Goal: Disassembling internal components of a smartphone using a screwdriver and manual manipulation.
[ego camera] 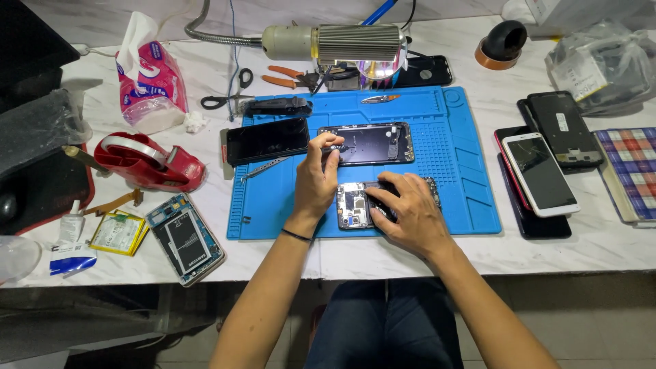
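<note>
The left hand (316,179) pinches a thin dark tool (333,148), fingers closed tight around it, tip angled toward the black phone back (369,143) lying at the middle of the blue mat (465,171). The right hand (408,208) lies flat, fingers spread and pressing down on the opened phone (355,205) at the mat's near edge; it grips nothing, it just pins.

My worry is a slip. That tool looks hard and pointed, the exposed board is a patchwork of small silvery shields and dark chips, and one skid could gouge it. The palm hides the phone's right half, so any loose part under there cannot be seen.

The mat is rubbery, ribbed and gridded with small trays, and looks like good grip. At its left edge lies a glossy black screen (268,140) with thin metal tweezers (265,167) just below it; a careless elbow could scrape steel across glass. Beyond the mat's far edge sits a ribbed metal lamp (342,42) on a bendy neck, with scissors (229,92) and orange-handled pliers (287,76) near it. Well left of the mat are a red tape dispenser (147,160), a soft pink tissue pack (150,78) and a flat yellow battery (117,234), puncture-prone.
</note>
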